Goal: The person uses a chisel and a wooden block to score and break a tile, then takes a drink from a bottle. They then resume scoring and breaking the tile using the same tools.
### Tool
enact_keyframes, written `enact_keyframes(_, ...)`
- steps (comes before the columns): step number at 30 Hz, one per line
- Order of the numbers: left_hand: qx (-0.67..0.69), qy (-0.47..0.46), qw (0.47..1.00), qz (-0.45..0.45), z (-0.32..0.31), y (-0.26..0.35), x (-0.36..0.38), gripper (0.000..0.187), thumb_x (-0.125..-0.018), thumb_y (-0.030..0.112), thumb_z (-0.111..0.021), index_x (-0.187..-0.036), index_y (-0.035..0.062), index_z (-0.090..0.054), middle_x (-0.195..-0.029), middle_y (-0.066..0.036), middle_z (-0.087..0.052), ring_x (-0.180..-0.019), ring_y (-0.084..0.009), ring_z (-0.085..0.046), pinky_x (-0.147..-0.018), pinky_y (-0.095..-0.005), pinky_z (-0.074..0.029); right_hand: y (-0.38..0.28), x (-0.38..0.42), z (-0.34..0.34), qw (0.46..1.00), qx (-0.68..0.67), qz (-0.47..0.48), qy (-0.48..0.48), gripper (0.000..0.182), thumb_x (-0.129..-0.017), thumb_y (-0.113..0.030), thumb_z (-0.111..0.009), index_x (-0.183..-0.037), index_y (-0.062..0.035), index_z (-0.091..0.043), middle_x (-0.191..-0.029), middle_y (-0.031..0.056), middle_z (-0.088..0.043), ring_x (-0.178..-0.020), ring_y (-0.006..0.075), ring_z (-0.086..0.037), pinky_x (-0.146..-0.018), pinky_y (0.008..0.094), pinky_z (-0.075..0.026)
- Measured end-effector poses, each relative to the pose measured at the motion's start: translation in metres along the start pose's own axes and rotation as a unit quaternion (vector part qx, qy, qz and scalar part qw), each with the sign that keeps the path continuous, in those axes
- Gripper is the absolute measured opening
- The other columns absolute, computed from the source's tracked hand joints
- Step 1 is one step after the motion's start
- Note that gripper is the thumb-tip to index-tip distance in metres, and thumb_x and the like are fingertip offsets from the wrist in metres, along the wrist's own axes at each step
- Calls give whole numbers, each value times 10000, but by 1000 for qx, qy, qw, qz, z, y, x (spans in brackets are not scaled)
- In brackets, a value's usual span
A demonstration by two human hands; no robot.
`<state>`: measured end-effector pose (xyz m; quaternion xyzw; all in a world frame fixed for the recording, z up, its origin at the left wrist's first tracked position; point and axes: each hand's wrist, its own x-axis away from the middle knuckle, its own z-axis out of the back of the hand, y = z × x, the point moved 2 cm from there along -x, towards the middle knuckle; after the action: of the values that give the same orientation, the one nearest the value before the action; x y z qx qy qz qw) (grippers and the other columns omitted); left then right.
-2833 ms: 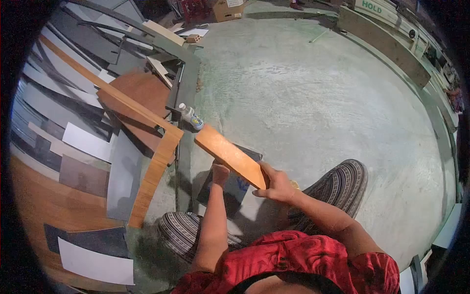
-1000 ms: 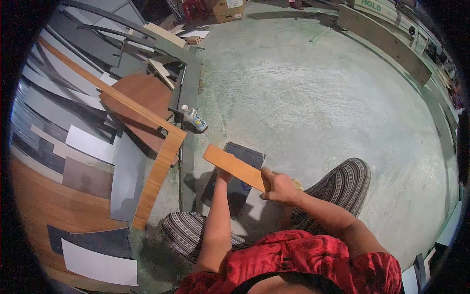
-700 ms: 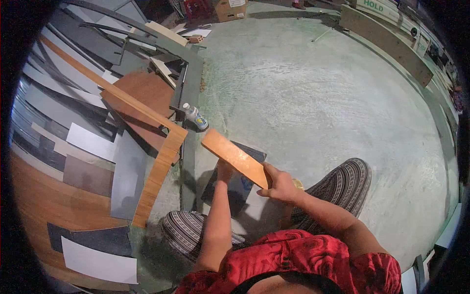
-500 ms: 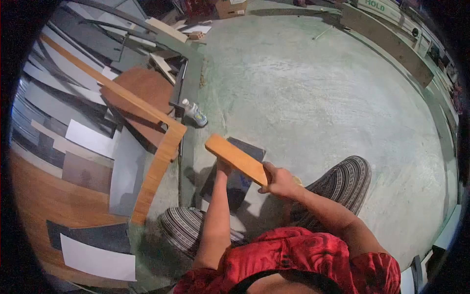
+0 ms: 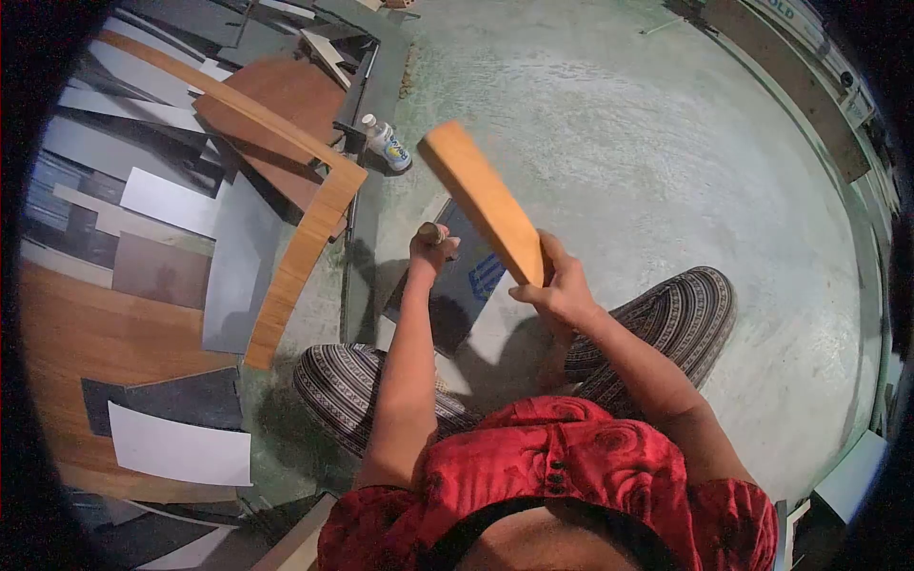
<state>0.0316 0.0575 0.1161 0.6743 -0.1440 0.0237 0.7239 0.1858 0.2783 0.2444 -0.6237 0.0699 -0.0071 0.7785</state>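
Note:
An orange-brown wooden block (image 5: 484, 202) is raised at a tilt, its lower end in my right hand (image 5: 562, 285), thumb on one side and fingers on the other. To its left, my left hand (image 5: 435, 252) is closed around a short tool (image 5: 431, 233) whose rounded brownish end points up; the rest of it is hidden. Beneath both hands a dark flat board (image 5: 455, 309) with blue marks lies on the floor between my legs. A white bottle (image 5: 387, 145) stands beyond my left hand.
Stacked panels and offcuts (image 5: 162, 276) fill the left side, with an angled wooden strip (image 5: 303, 257) along their edge. My knees, in patterned trousers (image 5: 700, 309), flank the board. A long plank (image 5: 790, 86) lies at the upper right of the concrete floor (image 5: 609, 143).
The wooden block has swung more upright and away from my left hand. My left hand, earlier partly behind the block, now shows with the tool in it. The camera view has shifted.

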Motion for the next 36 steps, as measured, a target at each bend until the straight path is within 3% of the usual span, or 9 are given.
enact_keyframes(6, -45, -36, 990, -132, 2, -42, -33, 474, -823, 261, -637, -1205, 45, -458, -1103, -70, -562, -963, -195, -565, -750, -360, -509, 12, 3, -6, 956, 254, -41, -137, 701, -572, -247, -710, -1192, -69, -437, -859, 205, -604, -807, 367, -596, -706, 414, -468)
enact_keyframes(8, 373, 3, 927, 41, -2, -36, -22, 428, -850, 270, -592, -1173, 12, -484, -1084, -83, -575, -945, -189, -573, -755, -333, -500, 9, 3, -5, 957, 247, -46, -145, 684, -560, -265, -717, -1157, -69, -449, -826, 195, -602, -796, 386, -578, -683, 436, -460)
enact_keyframes(9, 375, 5, 926, 39, -4, -22, -12, 428, -850, 270, -592, -1173, 12, -484, -1084, -83, -575, -945, -189, -573, -755, -333, -500, 0, 4, -3, 963, 222, -48, -145, 754, -562, -263, -731, -1209, -32, -421, -892, 223, -600, -851, 385, -583, -736, 418, -457)
enact_keyframes(11, -115, -42, 969, -214, -8, 8, 9, 357, -861, 219, -566, -1129, -10, -513, -1040, -100, -593, -929, -178, -581, -772, -309, -491, -6, 4, -3, 968, 197, -51, -147, 825, -565, -260, -745, -1261, 5, -393, -958, 250, -598, -906, 384, -587, -790, 400, -455)
enact_keyframes(14, -164, -47, 939, -299, 0, -25, -20, 330, -852, 200, -565, -1098, -17, -535, -993, -113, -609, -905, -168, -590, -760, -299, -489, -6, 4, -4, 983, 133, -45, -118, 827, -570, -273, -747, -1257, 19, -391, -953, 250, -601, -909, 376, -590, -791, 395, -456)
enact_keyframes(18, -226, -62, 956, -175, -1, -19, -13, 339, -849, 208, -564, -1116, 2, -525, -1072, -101, -581, -969, -181, -569, -801, -316, -480, 2, 3, -5, 985, 132, -23, -110, 754, -573, -274, -748, -1201, -14, -421, -919, 218, -608, -883, 371, -591, -756, 400, -462)
enact_keyframes(25, 204, -82, 973, -70, -4, -34, -20, 430, -894, 369, -439, -1211, 78, -446, -1180, -71, -519, -1093, -219, -514, -888, -390, -457, 4, 3, -7, 957, 216, -75, -180, 832, -584, -325, -743, -1254, -5, -367, -884, 261, -604, -871, 407, -585, -747, 428, -454)
enact_keyframes(27, 359, 13, 930, 80, -3, -41, -25, 420, -893, 368, -448, -1209, 91, -442, -1130, -71, -546, -1033, -233, -550, -855, -397, -478, 1, 3, -7, 957, 209, -85, -184, 833, -585, -337, -742, -1253, -7, -369, -893, 264, -603, -876, 409, -583, -752, 431, -452)
enact_keyframes(36, 206, -107, 970, -67, 7, -86, -56, 458, -909, 394, -412, -1252, 92, -409, -1190, -85, -522, -1076, -239, -527, -863, -395, -466, 0, 3, -9, 948, 249, -89, -176, 837, -591, -349, -745, -1256, -7, -369, -918, 259, -606, -896, 403, -583, -773, 435, -450)
